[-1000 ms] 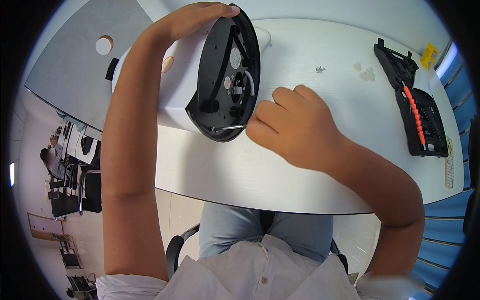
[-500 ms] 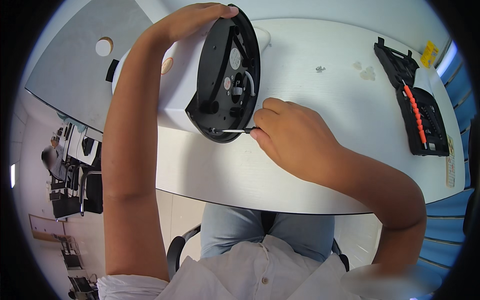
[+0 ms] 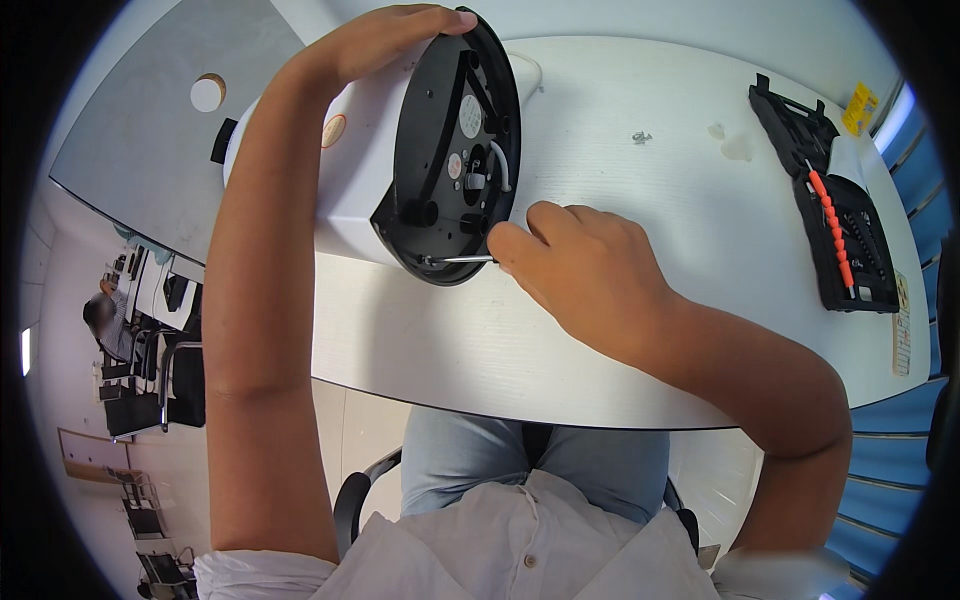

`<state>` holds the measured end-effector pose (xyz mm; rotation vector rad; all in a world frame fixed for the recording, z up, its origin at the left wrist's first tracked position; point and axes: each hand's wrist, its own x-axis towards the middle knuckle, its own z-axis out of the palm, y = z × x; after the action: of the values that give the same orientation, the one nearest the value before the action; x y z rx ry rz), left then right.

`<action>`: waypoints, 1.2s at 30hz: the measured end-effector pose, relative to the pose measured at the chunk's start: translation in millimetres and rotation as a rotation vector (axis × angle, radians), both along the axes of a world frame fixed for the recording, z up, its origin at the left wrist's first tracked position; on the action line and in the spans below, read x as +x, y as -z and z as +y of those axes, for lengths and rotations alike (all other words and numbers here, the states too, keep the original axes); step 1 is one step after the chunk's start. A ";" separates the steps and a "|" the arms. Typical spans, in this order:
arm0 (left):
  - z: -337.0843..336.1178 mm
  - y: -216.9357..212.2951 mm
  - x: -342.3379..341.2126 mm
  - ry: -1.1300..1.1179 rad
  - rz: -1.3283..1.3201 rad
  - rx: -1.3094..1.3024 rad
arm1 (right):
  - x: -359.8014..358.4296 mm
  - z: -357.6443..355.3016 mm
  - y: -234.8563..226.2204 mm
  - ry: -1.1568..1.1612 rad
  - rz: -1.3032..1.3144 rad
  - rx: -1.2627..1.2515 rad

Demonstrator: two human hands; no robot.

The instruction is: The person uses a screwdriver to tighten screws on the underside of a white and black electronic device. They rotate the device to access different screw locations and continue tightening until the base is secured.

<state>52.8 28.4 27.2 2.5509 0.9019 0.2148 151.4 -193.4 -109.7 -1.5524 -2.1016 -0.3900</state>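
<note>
A white household appliance (image 3: pixel 352 205) lies on its side on the table, its black oval base (image 3: pixel 432 150) facing right. At the far end, my left hand (image 3: pixel 405 28) grips the base's top rim, a fingertip over the edge; its other fingers are partly hidden. My right hand (image 3: pixel 585 265) is closed around a screwdriver (image 3: pixel 460 260). The handle is covered by my fingers, while the thin metal shaft points left and its tip sits in a hole near the base's lower end. A pale cord piece (image 3: pixel 500 165) shows inside the base.
Several small screws (image 3: pixel 641 138) lie in a pile on the white table (image 3: pixel 620 80). At the right stands an open black tool case (image 3: pixel 860 250) with an orange flexible shaft (image 3: pixel 830 225). A yellow packet (image 3: pixel 858 108) is behind it. A person (image 3: pixel 105 320) sits in the far left background.
My right hand has shifted slightly left and turned its grip on the screwdriver, so the handle is now covered. The left hand and the appliance stay put.
</note>
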 end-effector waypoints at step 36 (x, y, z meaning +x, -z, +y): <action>-12.1 -3.5 -1.3 0.001 -0.041 -0.050 | 8.0 1.0 -14.3 -0.090 0.129 0.048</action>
<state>51.5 16.3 30.7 2.4916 0.8800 0.2404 159.3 -192.4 -95.4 -1.4118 -2.0387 -0.2981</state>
